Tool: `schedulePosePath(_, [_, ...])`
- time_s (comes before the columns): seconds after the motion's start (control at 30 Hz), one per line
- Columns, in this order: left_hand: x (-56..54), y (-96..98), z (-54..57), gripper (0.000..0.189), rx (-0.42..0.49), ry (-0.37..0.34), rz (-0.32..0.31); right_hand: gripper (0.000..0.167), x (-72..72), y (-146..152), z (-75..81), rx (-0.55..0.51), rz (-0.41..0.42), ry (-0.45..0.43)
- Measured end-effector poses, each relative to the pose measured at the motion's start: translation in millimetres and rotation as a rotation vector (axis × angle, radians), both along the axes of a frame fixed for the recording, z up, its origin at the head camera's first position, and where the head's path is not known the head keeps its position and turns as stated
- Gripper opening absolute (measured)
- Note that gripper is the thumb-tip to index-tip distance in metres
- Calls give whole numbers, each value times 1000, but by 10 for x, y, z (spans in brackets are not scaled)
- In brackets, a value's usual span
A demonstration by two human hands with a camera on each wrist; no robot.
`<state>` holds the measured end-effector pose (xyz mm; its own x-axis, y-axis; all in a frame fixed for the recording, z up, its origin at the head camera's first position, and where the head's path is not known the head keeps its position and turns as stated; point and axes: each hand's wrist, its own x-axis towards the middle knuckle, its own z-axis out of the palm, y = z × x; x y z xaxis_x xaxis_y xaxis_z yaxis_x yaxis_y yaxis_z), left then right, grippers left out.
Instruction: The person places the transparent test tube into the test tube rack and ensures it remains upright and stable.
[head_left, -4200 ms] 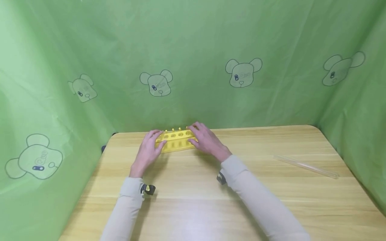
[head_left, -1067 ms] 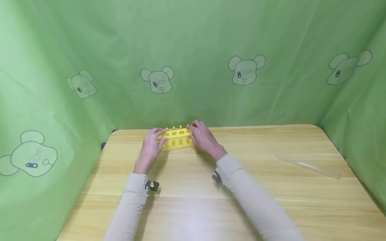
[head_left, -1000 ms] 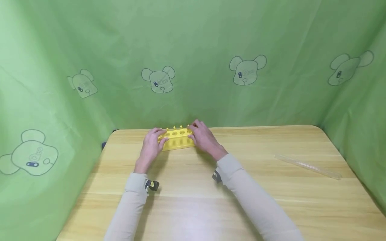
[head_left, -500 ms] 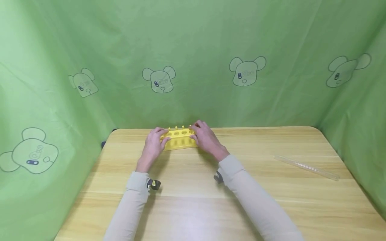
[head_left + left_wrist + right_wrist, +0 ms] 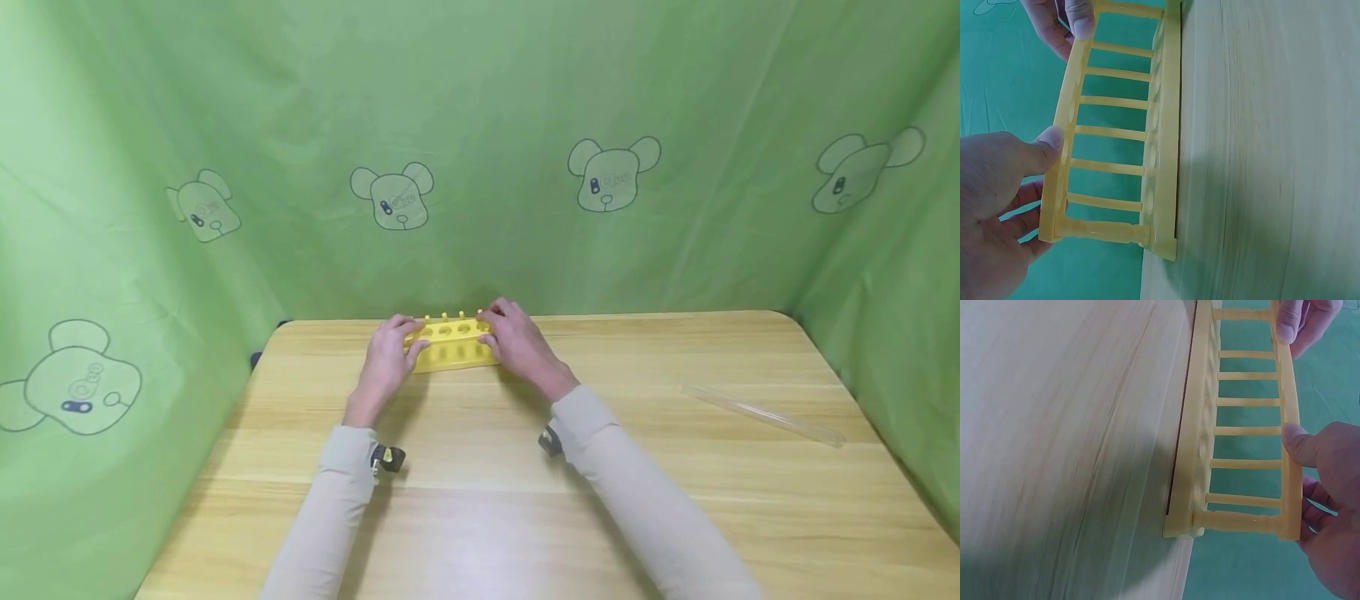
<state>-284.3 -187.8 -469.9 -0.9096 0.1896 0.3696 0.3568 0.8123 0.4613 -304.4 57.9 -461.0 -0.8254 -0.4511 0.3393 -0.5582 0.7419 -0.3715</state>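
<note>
A yellow plastic test tube rack [image 5: 454,337] stands at the back of the table, held by both hands. My left hand [image 5: 384,357] grips the left end of its top plate, thumb on the near edge and fingers behind. At the other end, my right hand [image 5: 523,343] holds the top plate the same way. In the left wrist view, thin rods of the rack [image 5: 1169,125] link its holed top plate to the base. The right wrist view shows the base of the rack [image 5: 1196,425] close to the table's far edge. No tubes are in its holes.
A clear tube [image 5: 762,414] lies slantwise on the right part of the wooden table [image 5: 480,533]. Green cloth [image 5: 495,100] printed with bear heads hangs behind and on both sides. Dark camera mounts [image 5: 388,458] sit at the wrists.
Both hands have shifted the rack slightly to the right along the back of the table, keeping their grip. The clear tube has stayed in place.
</note>
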Motion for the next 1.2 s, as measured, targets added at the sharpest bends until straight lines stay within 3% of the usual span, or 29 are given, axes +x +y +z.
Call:
schedulePosePath(1.0, [-72, 311, -5, 41, 26, -58, -8, 39, 0, 301, -8, -1, -34, -19])
schedulePosePath(1.2, [-69, 380, -11, 41, 33, -44, -13, 40, 20, 366, -5, -9, -46, -28])
